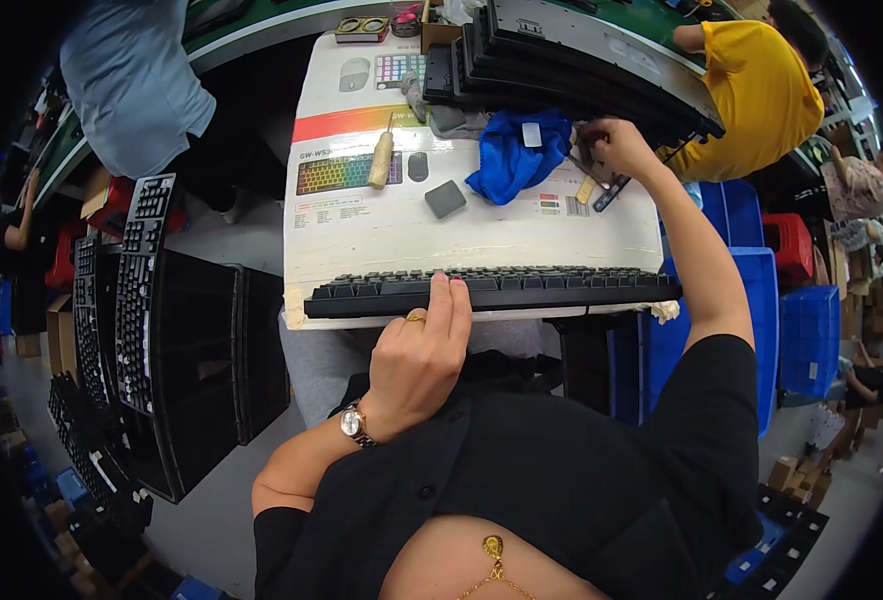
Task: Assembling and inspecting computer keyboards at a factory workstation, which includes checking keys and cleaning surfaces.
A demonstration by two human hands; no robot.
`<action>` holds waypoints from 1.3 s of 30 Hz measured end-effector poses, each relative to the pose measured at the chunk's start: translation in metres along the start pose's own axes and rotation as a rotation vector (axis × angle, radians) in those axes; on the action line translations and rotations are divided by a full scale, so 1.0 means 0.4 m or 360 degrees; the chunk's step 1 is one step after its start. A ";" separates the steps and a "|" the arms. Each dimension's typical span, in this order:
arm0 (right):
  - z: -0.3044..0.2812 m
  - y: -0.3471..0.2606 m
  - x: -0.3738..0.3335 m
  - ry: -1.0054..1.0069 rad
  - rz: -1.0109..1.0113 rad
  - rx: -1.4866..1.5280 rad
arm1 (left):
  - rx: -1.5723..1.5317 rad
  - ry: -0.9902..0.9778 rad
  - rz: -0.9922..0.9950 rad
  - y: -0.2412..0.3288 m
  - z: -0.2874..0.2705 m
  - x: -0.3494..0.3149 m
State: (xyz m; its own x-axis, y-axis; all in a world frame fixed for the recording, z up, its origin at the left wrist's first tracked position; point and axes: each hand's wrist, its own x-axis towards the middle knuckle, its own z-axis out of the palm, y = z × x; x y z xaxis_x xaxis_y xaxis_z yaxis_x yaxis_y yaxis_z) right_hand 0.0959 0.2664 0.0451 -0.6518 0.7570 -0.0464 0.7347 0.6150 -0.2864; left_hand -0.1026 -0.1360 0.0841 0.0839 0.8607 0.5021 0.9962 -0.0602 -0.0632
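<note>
A black keyboard lies lengthwise along the near edge of the white table. My left hand is at its front edge, two fingers stretched over onto the keys, the others curled; the thumb is hidden. At the far right of the table, my right hand is closed, fingers bent down among small items beside a crumpled blue cloth. What it pinches is too small to make out. Just below it lie a dark slim tool and a small yellowish piece.
A wooden-handled screwdriver and a grey square block lie mid-table. Black keyboards are stacked at the back right. More keyboards stand on racks at left. Blue bins are at right. Co-workers in blue and yellow sit ahead.
</note>
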 end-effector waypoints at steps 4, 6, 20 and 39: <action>0.011 -0.030 0.027 -0.0093 -0.0078 -0.0260 | 0.0000 0.0003 -0.0024 0.006 0.003 -0.002; 0.016 -0.047 0.034 -0.0256 -0.0088 -0.0483 | -0.0010 0.0010 -0.0038 0.010 0.005 -0.005; -0.192 -0.335 -0.160 -0.0035 -0.0214 0.0493 | 0.0238 0.0021 -0.0065 0.027 0.020 0.001; -0.077 -0.673 -0.212 -0.0761 -0.1231 0.0460 | -0.0016 0.0230 -0.0094 0.023 0.046 0.004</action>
State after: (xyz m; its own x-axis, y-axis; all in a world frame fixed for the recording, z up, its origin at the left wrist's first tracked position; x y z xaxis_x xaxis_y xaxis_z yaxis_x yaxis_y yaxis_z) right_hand -0.0407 0.0434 0.1556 -0.9925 -0.0465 -0.1132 0.0347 0.7805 -0.6242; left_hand -0.0935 -0.1257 0.0685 0.0270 0.7813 0.6235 0.9996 -0.0175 -0.0214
